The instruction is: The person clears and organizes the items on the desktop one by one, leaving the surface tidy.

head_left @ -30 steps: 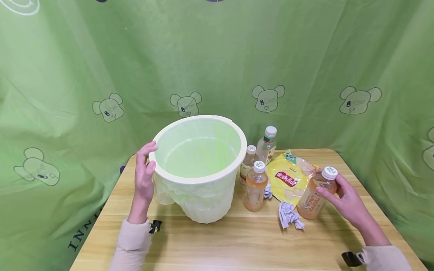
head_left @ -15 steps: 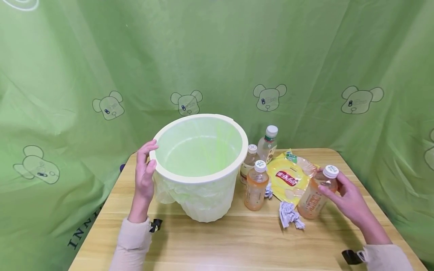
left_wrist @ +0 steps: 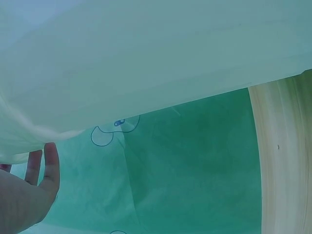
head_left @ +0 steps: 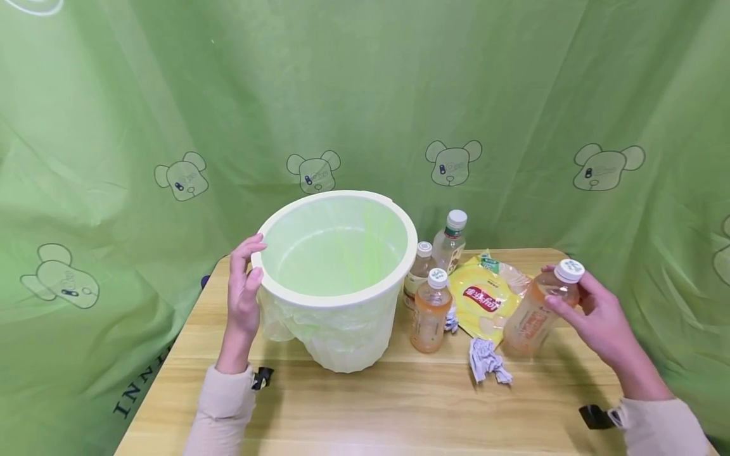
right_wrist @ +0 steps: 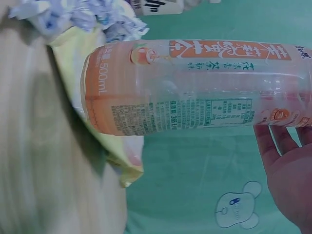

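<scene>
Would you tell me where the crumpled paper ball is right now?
In the head view, the crumpled paper ball lies on the table, right of the bin, below the yellow packet.

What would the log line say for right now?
left hand: rests on bin rim | right hand: holds orange bottle, tilted, off table | bin: lined, nothing inside

Wooden table, light grain, set against a green backdrop. On its left-centre stands a cream bin with a pale green liner, upright. Right of the bin, three capped bottles stand upright in a close group: an orange bottle nearest, a small bottle behind it, a taller clear bottle farthest. A yellow snack bag lies flat to their right. A crumpled paper lies near of the bag.
</scene>
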The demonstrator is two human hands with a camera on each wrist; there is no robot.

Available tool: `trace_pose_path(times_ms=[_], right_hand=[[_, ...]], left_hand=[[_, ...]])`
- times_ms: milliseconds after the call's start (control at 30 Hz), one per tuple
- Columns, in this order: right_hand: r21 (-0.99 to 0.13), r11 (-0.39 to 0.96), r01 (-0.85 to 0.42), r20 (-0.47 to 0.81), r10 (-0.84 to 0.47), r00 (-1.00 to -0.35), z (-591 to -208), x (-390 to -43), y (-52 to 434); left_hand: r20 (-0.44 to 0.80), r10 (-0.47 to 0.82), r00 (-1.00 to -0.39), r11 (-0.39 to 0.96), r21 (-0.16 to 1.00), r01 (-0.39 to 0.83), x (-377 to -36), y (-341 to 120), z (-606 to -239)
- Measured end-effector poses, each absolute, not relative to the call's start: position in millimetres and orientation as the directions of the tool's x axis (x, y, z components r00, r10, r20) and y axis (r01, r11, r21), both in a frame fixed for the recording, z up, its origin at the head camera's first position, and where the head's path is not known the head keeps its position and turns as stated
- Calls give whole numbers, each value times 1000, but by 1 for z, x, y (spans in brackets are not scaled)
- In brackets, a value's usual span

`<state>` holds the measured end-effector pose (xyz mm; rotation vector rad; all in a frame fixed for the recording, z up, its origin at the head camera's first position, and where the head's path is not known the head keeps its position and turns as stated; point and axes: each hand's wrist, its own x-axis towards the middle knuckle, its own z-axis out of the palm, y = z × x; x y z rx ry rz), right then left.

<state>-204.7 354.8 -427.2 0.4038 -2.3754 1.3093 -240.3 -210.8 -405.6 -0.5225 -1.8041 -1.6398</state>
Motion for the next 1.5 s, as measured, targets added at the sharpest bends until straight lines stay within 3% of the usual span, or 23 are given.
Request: trace_pose_path(times_ms=[367,700,933,1500], right_hand=[[-733,477,-485,534,-38,-844,-396,-212,348],[-795,98,-598,604,41,-796,-364,-217,338],[-770,-35,-637,627,143,-766,-347,-221,327],[-543,-350,-763,689,333,-643,-314,-236,292]], left_hand=[[680,-132,-722,153,733,663,-241,-211,-406],[661,-134,-738,124,751,649,-240,-211,-407],[659,-137,-740,122,752,647,-239,-211,-407],[657,-133,-742,94,754,650,-240,-209,-406]])
